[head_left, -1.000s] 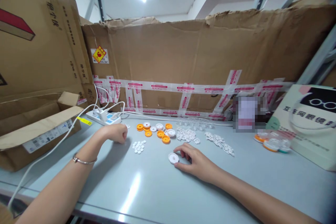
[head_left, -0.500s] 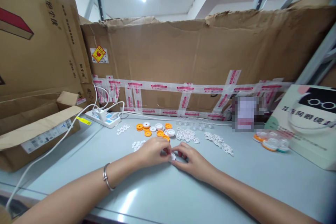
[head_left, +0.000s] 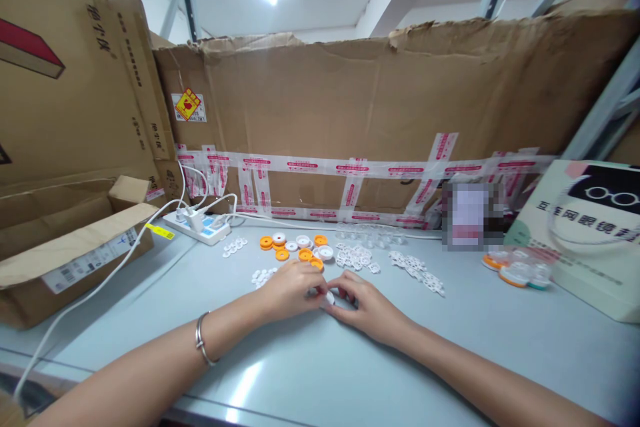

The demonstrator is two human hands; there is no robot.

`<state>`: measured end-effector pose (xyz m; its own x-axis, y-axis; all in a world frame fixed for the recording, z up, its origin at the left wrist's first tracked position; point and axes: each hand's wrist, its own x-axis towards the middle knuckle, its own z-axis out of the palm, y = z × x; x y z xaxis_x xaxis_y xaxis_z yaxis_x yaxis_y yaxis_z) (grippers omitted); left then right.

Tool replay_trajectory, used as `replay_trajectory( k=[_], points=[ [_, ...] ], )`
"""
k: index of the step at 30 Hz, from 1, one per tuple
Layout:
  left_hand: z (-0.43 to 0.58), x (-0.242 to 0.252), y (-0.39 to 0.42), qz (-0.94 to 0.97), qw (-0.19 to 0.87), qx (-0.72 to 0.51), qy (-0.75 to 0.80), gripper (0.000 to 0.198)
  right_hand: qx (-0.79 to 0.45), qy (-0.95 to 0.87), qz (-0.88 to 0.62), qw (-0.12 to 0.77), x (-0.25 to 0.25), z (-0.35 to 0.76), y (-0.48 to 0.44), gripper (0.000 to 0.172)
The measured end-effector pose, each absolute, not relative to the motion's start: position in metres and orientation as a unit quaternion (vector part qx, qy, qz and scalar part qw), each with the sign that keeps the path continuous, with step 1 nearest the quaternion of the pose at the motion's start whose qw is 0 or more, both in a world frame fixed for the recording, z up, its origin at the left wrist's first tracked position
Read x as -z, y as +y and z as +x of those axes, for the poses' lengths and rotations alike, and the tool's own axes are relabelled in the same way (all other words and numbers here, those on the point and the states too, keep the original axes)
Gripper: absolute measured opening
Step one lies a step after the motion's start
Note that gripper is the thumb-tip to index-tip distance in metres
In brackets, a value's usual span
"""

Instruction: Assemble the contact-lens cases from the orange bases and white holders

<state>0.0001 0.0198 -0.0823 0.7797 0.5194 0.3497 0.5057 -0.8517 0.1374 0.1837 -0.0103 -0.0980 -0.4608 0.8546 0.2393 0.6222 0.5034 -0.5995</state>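
Note:
A small round white plastic part (head_left: 329, 298) is between my hands on the grey-blue table (head_left: 380, 373). My right hand (head_left: 363, 307) grips its edge between thumb and index finger. The fingertips of my left hand (head_left: 296, 290) are pinched together at its left side, and whatever they hold is hidden. Just beyond my hands lie several orange round parts (head_left: 305, 255) and white round parts (head_left: 325, 253). Small white pieces (head_left: 263, 276) lie beside my left hand, partly covered by it. White perforated pieces (head_left: 354, 257) are heaped beyond my right hand.
More white pieces (head_left: 417, 271) spread to the right, with clear plastic parts (head_left: 370, 235) behind. A power strip (head_left: 197, 225) and an open cardboard box (head_left: 75, 247) stand at left. Capped orange and teal parts (head_left: 520, 271) sit by a pale green box (head_left: 575, 247). Cardboard (head_left: 310, 107) walls the back.
Both hands stay in nearly the same place around the white part. The left fingers have shifted very slightly; the things on the table have not moved.

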Motion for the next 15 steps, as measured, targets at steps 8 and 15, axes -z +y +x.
replay_trajectory(
  k=[8,15],
  points=[
    [-0.007,0.081,0.022,0.938,0.072,-0.193,0.279,0.006,-0.223,-0.821,-0.45,0.27,0.1,0.184,-0.009,0.022],
    [-0.009,0.081,0.023,0.919,0.159,-0.197,0.302,0.008,-0.236,-0.813,-0.443,0.296,0.104,0.187,-0.006,0.028]
  ],
)
